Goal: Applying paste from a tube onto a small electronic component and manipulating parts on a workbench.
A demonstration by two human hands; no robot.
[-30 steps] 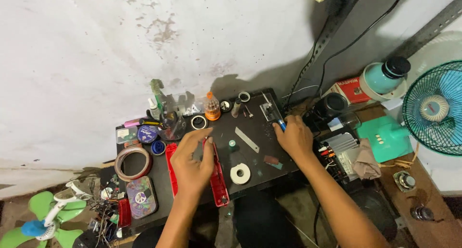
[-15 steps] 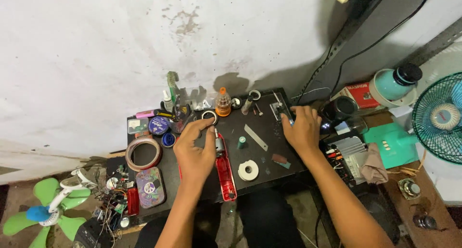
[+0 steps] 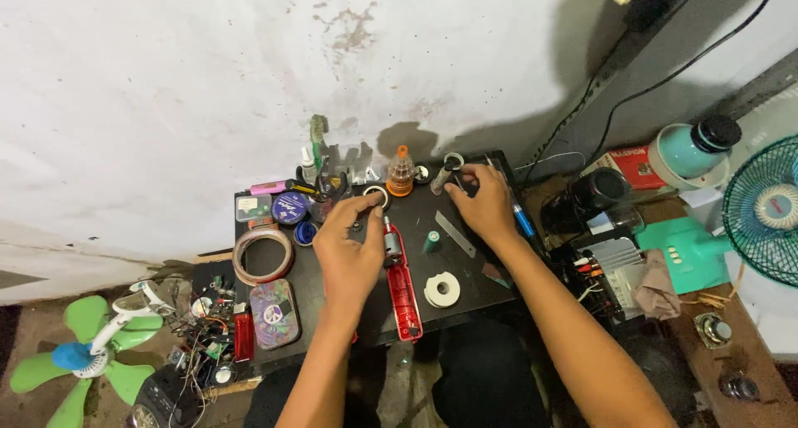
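We saw left hand (image 3: 347,249) pinching small ring (image 3: 376,197) far on black table (image 3: 465,291); right hand (image 3: 485,202) gripped dark tool (image 3: 449,172) right of orange bottle (image 3: 401,171).

Stained white wall (image 3: 166,87) — dark table (image 3: 490,291), cluttered floor (image 3: 50,328)

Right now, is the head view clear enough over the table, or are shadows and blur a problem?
Head view: sharp, evenly lit; left hand and right hand unblurred over the black table; hard shadows fall on the white wall behind; edges bend with wide-angle distortion.
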